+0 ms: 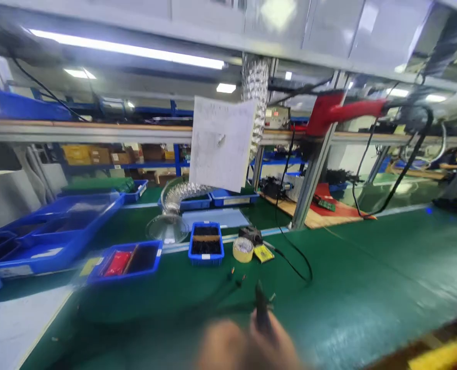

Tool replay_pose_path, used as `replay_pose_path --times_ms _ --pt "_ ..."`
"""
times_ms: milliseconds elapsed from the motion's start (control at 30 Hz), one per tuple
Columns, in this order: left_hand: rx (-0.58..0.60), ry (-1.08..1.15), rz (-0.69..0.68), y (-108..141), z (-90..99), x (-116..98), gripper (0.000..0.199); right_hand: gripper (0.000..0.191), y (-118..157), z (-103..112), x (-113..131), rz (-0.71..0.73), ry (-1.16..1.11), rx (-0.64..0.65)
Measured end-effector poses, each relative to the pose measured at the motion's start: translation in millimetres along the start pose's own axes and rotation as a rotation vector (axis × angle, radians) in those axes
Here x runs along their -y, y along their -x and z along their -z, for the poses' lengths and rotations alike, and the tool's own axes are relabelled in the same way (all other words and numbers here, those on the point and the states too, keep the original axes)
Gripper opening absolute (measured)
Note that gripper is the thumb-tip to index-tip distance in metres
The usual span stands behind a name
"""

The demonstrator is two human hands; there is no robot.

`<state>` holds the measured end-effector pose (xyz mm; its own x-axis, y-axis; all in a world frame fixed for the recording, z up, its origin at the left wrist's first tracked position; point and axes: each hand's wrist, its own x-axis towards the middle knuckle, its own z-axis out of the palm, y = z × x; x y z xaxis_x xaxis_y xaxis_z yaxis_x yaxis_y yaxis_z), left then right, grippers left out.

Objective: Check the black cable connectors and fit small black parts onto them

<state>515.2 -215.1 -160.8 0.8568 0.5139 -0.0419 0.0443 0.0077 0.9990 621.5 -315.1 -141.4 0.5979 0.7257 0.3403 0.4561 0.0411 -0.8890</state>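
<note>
Low in the head view, my right hand (277, 341) is closed round a dark elongated object (264, 308) that points up and away over the green bench. My left hand (223, 344) is a blur just beside it; its fingers are smeared and anything in it is hidden. Two small dark pieces with coloured tips, a left one (231, 274) and a right one (240, 281), lie beyond the hands. Behind them are a roll of tape (243, 250), a yellow packet (263, 253) and a blue bin (206, 261) of black parts.
At the left, a blue bin (159, 257) holds a red bag, near larger blue trays (62, 263). A clear funnel (168, 229) ends a foil duct. A paper sheet (223, 144) hangs ahead. A black cable (309, 267) curves over the bench (351, 288). A metal post (313, 180) stands right.
</note>
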Motion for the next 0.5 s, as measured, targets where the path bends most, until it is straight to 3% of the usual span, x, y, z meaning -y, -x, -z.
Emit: replay_pose_path --times_ms 133,233,500 --pt "0.002 0.204 0.1 0 3.7 6 0.023 0.024 -2 11 -3 -0.078 0.011 -0.054" --pt "0.061 0.294 0.136 -2 12.9 0 0.022 0.036 -2 22 -7 -0.057 0.159 0.014" --pt "0.001 0.348 0.131 -3 16.3 0 0.022 0.045 18 41 -33 0.223 0.636 0.147"
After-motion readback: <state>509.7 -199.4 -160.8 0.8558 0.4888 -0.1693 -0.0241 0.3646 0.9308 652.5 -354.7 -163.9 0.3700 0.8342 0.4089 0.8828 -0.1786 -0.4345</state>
